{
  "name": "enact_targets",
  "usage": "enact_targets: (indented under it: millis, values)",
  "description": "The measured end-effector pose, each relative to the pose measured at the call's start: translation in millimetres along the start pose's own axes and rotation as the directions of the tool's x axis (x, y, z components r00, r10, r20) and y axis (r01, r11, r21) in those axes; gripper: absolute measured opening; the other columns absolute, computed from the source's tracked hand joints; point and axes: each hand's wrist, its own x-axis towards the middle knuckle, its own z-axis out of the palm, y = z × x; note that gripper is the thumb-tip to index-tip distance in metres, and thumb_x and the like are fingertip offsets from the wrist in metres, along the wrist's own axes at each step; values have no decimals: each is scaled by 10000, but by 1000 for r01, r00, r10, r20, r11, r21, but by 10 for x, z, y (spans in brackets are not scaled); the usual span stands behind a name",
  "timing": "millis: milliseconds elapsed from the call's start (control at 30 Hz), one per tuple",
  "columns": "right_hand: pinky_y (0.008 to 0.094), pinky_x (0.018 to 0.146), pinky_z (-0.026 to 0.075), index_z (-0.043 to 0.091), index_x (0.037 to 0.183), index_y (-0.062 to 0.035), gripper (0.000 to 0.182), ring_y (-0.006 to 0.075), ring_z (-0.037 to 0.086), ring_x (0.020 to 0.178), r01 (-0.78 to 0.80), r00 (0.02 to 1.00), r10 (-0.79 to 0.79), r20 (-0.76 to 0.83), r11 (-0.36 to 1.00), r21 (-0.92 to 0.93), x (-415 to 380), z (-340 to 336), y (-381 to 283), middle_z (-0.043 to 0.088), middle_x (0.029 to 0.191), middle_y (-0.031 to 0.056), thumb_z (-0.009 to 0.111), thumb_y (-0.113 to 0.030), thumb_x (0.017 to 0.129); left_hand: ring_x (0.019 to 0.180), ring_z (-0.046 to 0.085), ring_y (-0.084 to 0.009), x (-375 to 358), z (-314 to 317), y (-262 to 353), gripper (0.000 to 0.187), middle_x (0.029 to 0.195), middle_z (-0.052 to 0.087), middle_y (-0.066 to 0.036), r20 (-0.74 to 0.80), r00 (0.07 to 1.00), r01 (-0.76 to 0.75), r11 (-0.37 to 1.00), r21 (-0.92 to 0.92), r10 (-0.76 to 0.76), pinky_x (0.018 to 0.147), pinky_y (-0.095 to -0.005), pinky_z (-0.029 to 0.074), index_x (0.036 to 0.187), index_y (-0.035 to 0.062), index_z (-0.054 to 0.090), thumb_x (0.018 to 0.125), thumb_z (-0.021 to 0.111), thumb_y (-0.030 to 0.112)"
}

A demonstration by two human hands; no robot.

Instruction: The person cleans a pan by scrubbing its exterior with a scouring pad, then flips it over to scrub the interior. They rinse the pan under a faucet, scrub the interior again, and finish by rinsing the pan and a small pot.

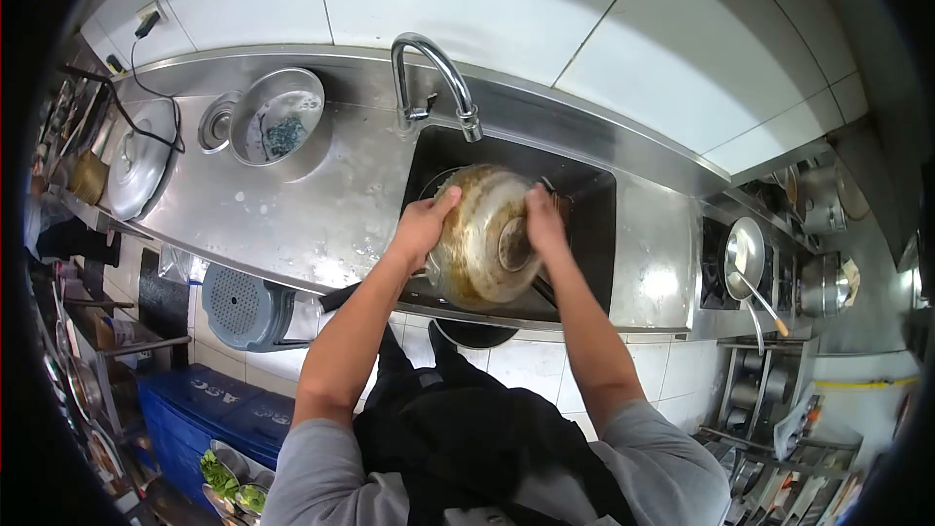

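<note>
Over the dark sink (594, 263), a large round metal bowl (477, 244) with brown stains is tilted, its underside and base ring showing. My left hand (424, 226) is closed on the bowl's left edge, thumb on the outer surface. My right hand (545, 221) lies at the bowl's right side near the base ring; it is blurred, and whether something is in it cannot be made out. The chrome faucet (438, 49) arches behind the bowl. Other items under the bowl in the sink are mostly hidden.
On the left counter (253, 224) stand a metal pot (282, 112) with suds and a scouring pad, a small round dish (220, 123) and a large lid (139, 170). A pan (745, 248) sits on the stove at right. A grey stool (239, 310) and blue box (214, 404) stand below.
</note>
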Motion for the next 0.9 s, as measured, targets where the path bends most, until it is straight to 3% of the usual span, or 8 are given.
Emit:
enact_targets:
  millis: [133,400,467,500,533,633,700,900]
  values:
    - [375,1235,185,214,1577,30,731,370,235,1519,65,994,-70,85,996,62,-494,509,-255,261,1627,246,308,-479,1061,734,605,-139,23,-148,-161,573,829,691,-79,-48,990,-110,940,322,133,705,-308,510,1021,-49,716,937,691,517]
    - [377,1231,191,310,1542,43,721,335,271,1513,2,997,-17,75,980,199,-646,1126,198,298,1614,245,368,-488,1058,671,516,-91,-129,-555,-284,510,721,621,-12,-253,955,-141,988,67,154,629,-273,445,858,-22,688,975,659,473]
    - [413,1173,316,476,1441,33,604,374,434,1412,-47,999,45,14,965,256,-162,1138,609,473,1489,273,403,-431,1060,673,516,-88,-133,-600,-178,502,726,624,-11,-278,949,-154,988,11,151,628,-268,442,858,-24,690,980,658,462]
    - [382,1112,394,535,1400,10,516,317,500,1355,-112,990,115,81,993,-33,28,990,576,525,1465,207,459,-372,1062,672,511,-85,-157,-610,-233,490,720,620,-10,-280,942,-176,983,56,185,628,-267,441,840,-24,688,986,657,443]
    - [382,1113,394,535,1400,10,516,317,500,1355,-118,988,121,91,992,-39,245,978,653,525,1465,207,459,-372,1062,671,505,-81,-171,-615,-298,480,713,615,-9,-279,938,-186,978,98,207,629,-265,439,822,-24,686,991,655,424]
    - [461,1051,447,590,1309,26,554,432,590,1220,-32,994,59,92,960,-278,841,1270,1501,628,1276,280,637,-383,939,637,433,-68,-274,-572,-244,476,641,524,25,-296,924,-185,962,202,240,576,-275,393,713,18,622,1000,655,397]
    - [477,1027,463,634,1249,19,530,449,600,1183,47,944,-145,295,947,317,962,1783,2372,655,1226,273,723,-313,845,625,399,-62,-352,-576,-137,490,615,478,43,-299,916,-183,941,286,269,554,-278,368,671,35,581,998,661,390]
    - [482,1004,475,648,1221,15,493,430,623,1146,192,944,-240,225,957,216,657,2301,2290,675,1197,249,724,-287,839,608,328,-37,-581,-501,185,509,599,393,74,-311,842,-367,891,267,440,516,-244,286,619,61,475,1006,667,330]
